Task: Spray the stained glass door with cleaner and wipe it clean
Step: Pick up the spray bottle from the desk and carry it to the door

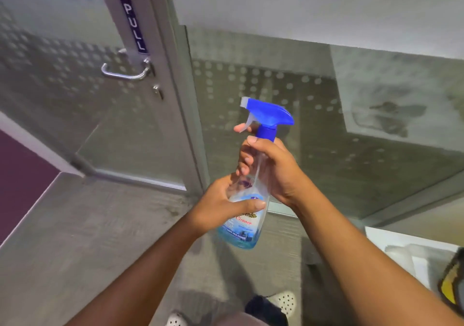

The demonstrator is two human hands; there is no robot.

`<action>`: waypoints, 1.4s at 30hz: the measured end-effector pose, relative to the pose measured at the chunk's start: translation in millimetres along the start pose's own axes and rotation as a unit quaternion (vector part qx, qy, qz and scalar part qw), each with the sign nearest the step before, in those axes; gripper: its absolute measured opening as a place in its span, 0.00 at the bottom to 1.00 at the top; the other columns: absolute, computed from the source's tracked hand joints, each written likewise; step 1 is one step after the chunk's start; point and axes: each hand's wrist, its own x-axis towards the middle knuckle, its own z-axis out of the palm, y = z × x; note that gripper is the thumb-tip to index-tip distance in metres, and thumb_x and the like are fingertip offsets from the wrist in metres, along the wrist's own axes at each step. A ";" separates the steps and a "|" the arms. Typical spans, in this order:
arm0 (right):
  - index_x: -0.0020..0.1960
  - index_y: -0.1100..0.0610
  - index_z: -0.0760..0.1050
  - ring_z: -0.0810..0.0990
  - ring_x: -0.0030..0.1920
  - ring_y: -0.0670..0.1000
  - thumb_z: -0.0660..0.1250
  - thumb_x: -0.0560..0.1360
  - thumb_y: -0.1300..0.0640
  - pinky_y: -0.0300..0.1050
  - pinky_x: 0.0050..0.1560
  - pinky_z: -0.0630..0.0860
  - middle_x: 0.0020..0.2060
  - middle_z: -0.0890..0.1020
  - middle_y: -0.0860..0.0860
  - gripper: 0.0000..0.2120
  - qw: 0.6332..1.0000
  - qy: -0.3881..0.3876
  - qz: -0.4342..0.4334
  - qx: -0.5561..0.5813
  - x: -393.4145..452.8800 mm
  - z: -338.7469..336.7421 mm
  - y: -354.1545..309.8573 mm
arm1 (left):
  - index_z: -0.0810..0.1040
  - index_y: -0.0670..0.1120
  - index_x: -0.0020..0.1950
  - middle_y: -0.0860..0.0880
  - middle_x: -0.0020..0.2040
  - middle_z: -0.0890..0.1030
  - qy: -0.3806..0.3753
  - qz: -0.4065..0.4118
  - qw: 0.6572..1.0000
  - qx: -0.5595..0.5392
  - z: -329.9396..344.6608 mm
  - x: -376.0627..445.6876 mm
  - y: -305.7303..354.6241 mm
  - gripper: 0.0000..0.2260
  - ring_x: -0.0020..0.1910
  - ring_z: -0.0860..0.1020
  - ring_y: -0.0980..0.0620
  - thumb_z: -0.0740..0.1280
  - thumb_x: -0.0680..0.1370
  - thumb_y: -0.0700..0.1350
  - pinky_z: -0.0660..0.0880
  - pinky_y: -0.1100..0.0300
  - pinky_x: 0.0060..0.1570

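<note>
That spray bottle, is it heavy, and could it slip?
Probably light: the clear spray bottle looks mostly empty, with blue liquid only near the bottom. Its smooth plastic might slip if wet, though both hands, left and right, grip it. Likely stiff, not floppy.

Both hands gripping spray bottle (247, 200), left hand (221, 207) low, right hand (270, 167) near neck, glass door (62, 79) behind

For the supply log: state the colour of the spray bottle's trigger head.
Blue, with a pale translucent trigger lever, on the spray bottle; clearest in the head view.
</note>
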 end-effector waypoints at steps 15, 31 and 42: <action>0.60 0.55 0.77 0.71 0.31 0.53 0.65 0.79 0.54 0.45 0.37 0.73 0.31 0.68 0.53 0.11 0.992 -0.120 0.024 -0.045 88.3 272.7 110.5 | 0.83 0.52 0.60 0.55 0.57 0.89 0.206 0.045 0.977 0.029 -229.3 -167.3 -18.7 0.19 0.57 0.86 0.59 0.83 0.72 0.44 0.78 0.68 0.59; 0.61 0.57 0.77 0.73 0.30 0.53 0.65 0.79 0.56 0.45 0.35 0.75 0.32 0.70 0.53 0.11 0.986 -0.164 -0.007 -0.044 285.6 403.7 152.2 | 0.75 0.63 0.70 0.62 0.66 0.82 0.293 0.067 0.943 0.141 -447.2 -133.0 1.3 0.32 0.67 0.78 0.67 0.84 0.69 0.58 0.74 0.60 0.71; 0.62 0.58 0.77 0.71 0.31 0.54 0.66 0.79 0.58 0.48 0.37 0.74 0.32 0.70 0.54 0.12 0.989 -0.137 -0.050 -0.025 413.9 455.8 146.1 | 0.80 0.53 0.67 0.52 0.62 0.86 0.261 0.097 0.949 0.146 -588.1 -63.7 31.7 0.31 0.64 0.84 0.54 0.85 0.67 0.55 0.79 0.47 0.69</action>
